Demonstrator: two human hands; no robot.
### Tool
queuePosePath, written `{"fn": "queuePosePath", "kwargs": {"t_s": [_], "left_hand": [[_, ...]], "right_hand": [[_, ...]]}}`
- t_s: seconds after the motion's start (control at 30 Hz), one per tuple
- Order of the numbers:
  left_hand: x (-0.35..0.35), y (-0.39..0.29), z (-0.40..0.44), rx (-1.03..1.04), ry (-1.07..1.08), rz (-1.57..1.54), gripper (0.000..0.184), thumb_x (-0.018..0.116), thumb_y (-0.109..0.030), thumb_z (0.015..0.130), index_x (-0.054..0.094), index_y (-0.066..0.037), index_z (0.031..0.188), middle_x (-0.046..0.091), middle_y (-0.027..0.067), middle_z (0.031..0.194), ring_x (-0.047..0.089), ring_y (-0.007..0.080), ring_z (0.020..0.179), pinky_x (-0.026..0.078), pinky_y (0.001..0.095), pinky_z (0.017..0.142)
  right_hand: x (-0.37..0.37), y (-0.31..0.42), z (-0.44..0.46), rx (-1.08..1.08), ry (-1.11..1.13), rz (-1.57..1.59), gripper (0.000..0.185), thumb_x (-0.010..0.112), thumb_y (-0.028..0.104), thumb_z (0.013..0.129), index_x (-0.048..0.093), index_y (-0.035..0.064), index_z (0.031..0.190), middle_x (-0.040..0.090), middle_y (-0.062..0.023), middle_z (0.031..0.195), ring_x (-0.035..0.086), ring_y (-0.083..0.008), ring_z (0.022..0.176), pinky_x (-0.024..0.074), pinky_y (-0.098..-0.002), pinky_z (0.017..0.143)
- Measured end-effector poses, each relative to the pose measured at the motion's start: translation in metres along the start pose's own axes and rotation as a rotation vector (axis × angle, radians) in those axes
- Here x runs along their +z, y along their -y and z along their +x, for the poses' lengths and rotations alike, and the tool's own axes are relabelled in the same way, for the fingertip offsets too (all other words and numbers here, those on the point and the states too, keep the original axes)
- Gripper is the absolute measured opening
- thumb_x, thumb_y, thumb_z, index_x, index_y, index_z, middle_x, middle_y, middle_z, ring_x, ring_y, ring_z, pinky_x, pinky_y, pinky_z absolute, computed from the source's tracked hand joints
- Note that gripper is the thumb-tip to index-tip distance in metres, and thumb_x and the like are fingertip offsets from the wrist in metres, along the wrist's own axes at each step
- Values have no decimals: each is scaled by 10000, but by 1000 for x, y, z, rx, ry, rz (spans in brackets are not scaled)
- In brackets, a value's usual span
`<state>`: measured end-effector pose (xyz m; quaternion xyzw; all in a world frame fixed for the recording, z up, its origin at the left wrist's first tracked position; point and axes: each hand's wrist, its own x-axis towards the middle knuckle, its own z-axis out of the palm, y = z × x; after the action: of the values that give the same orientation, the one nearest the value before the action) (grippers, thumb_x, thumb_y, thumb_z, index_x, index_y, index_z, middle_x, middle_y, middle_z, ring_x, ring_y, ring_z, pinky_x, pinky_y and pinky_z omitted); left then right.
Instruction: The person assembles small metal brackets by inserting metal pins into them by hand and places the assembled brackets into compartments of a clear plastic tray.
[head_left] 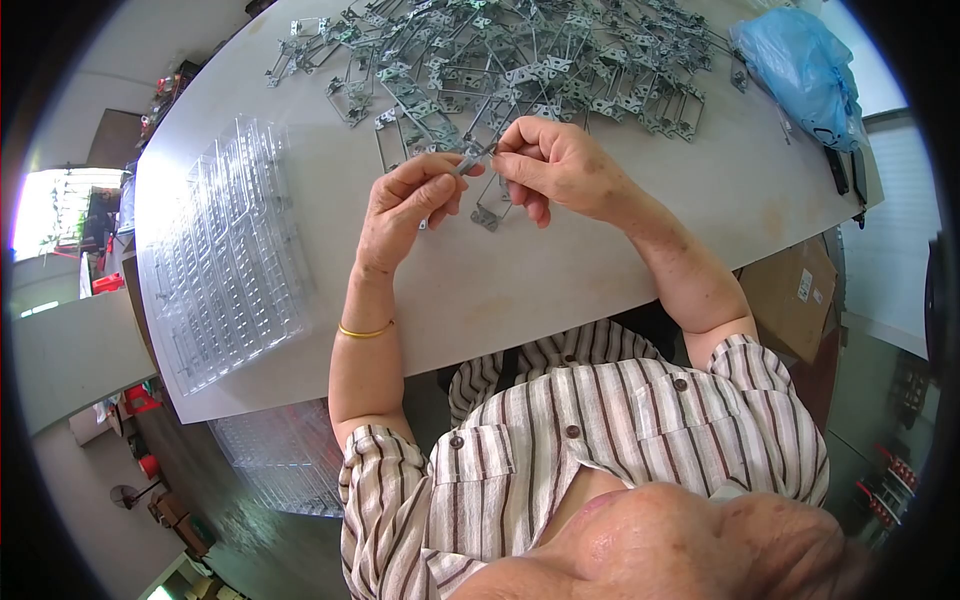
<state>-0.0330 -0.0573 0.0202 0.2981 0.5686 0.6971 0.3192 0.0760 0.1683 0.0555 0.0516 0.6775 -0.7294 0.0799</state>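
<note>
My left hand (pixel 412 203) is closed, thumb and fingers pinching a small grey metal part (pixel 468 160) in front of my chest. From the right, my right hand (pixel 565 170) meets it, its thumb and forefinger pressed together at the part's other side. A metal bracket with thin wire arms (pixel 486 217) shows just below, between the two hands; whether it joins the held part is hard to tell. Beyond my fingertips a large heap of similar metal brackets (pixel 520 75) covers the back of the white table (pixel 440 310).
Stacked clear plastic trays (pixel 225 260) lie on the table's left side, with more trays (pixel 285 455) below the edge. A blue plastic bag (pixel 800 70) sits at the back right, a dark tool (pixel 837 171) near it. A cardboard box (pixel 790 300) stands beyond the right edge.
</note>
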Motion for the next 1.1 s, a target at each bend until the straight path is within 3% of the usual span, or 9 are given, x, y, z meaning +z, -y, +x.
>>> {"fn": "queuePosePath", "kwargs": {"t_s": [0.17, 0.27, 0.4, 0.47, 0.57, 0.7, 0.8, 0.9, 1.1], "left_hand": [[4, -2, -1, -3, -1, 62, 186, 655, -148, 1021, 729, 22, 999, 736, 112, 1046, 541, 67, 682, 409, 215, 556], [4, -4, 0, -18, -44, 6, 197, 654, -161, 1025, 729, 21, 1004, 738, 101, 1004, 541, 71, 677, 405, 217, 551], [-5, -2, -1, -26, -66, -33, 245, 615, -185, 1040, 704, 34, 1107, 738, 154, 1058, 556, 96, 684, 400, 212, 541], [-5, -2, 0, -19, -40, -46, 215, 633, -171, 1036, 712, 25, 1076, 739, 112, 1014, 559, 81, 689, 407, 214, 548], [1, -4, 0, -65, -6, -50, 198, 644, -159, 1032, 713, 24, 1061, 737, 95, 1025, 570, 76, 705, 418, 216, 553], [1, -5, -2, -67, 40, -54, 191, 652, -154, 1029, 711, 25, 1064, 727, 87, 1056, 606, 85, 770, 448, 223, 586], [-3, -2, -2, -17, 4, -23, 176, 693, -136, 1004, 707, 22, 1080, 714, 70, 1071, 644, 104, 846, 495, 238, 676], [-3, 0, -3, -28, -14, -24, 170, 738, -108, 967, 707, 4, 1091, 695, 62, 1117, 658, 139, 1001, 516, 266, 845], [8, -6, 4, 255, -195, 178, 210, 754, -71, 918, 696, -11, 1111, 636, 96, 1287, 570, 157, 1176, 450, 314, 998]], "right_hand": [[1, -7, 3, -5, -23, 31, 221, 625, 213, 1048, 631, -7, 1067, 680, -49, 744, 633, -104, 549, 521, -252, 493], [0, 1, -2, -5, -47, -152, 185, 644, 195, 1030, 639, 11, 1036, 665, -19, 711, 646, -108, 591, 534, -255, 559], [-10, -10, 3, -252, -100, -305, 140, 692, 156, 982, 647, 24, 966, 688, -31, 866, 674, -112, 774, 542, -265, 662], [-11, -15, 8, -450, -163, -400, 124, 714, 133, 959, 650, 29, 937, 692, -46, 977, 675, -116, 867, 547, -273, 703], [-7, -12, 5, -495, -77, -364, 109, 731, 112, 942, 659, 30, 942, 669, -88, 1155, 661, -128, 941, 555, -284, 726], [-5, -17, 7, -503, -38, -346, 80, 728, 94, 947, 672, 39, 959, 662, -99, 1215, 665, -140, 970, 563, -292, 768], [-5, -13, 4, -520, -12, -299, 65, 721, 81, 953, 675, 37, 963, 660, -102, 1238, 671, -141, 973, 566, -291, 793], [-2, -12, 3, -580, -37, -273, 52, 722, 47, 946, 674, 36, 962, 673, -98, 1221, 683, -145, 956, 571, -291, 811], [4, -14, 8, -911, -193, -504, 124, 746, -17, 899, 659, 32, 973, 695, -113, 1180, 721, -209, 947, 598, -299, 783]]}}
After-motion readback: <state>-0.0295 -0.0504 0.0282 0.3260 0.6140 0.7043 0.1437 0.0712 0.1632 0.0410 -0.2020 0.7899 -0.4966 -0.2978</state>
